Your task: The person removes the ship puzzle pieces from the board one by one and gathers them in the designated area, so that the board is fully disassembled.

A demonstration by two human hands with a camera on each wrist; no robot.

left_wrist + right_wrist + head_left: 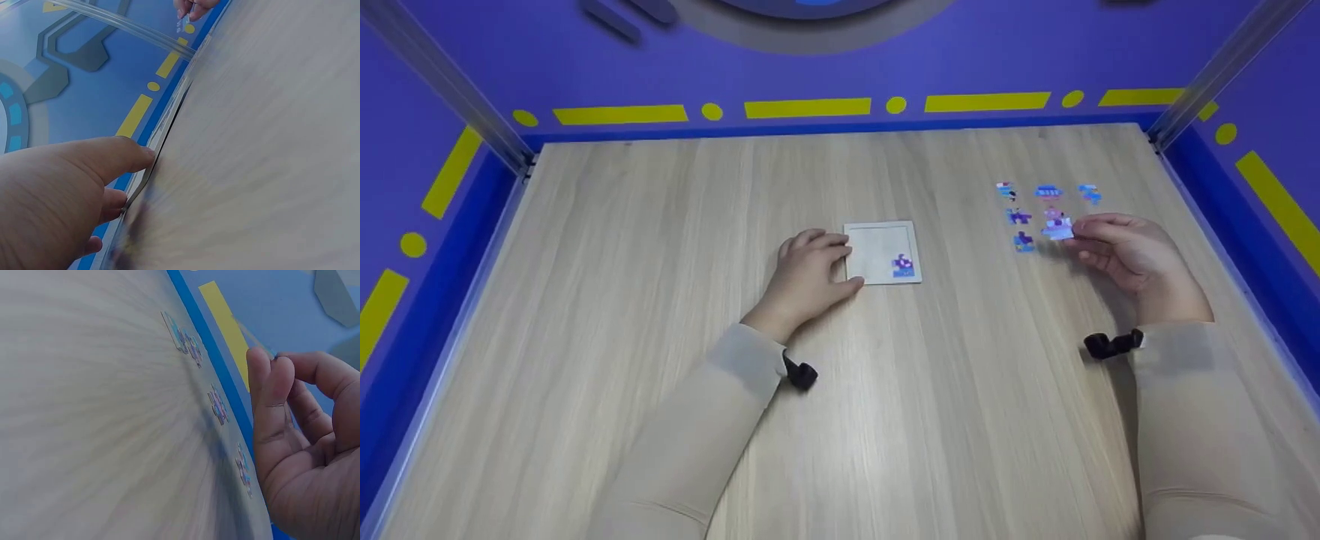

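My left hand point(810, 274) is at the left side of a square white puzzle tray point(879, 226), its thumb and fingers gripping the edge around the near left corner. In the left wrist view the thumb point(126, 154) lies along the tray rim. One purple and blue puzzle piece point(903, 266) sits in the tray's near right corner. Above the table on the right, my right hand point(1132, 251) pinches a pale blue and purple jigsaw piece point(1059, 230) between thumb and fingertips. In the right wrist view the fingers point(270, 382) mostly hide that piece.
Several loose jigsaw pieces point(1048, 192) lie in rough rows on the wooden table point(945, 390), just left of and beyond the right hand. Purple and blue panels point(810, 75) with yellow marks wall in the back and both sides.
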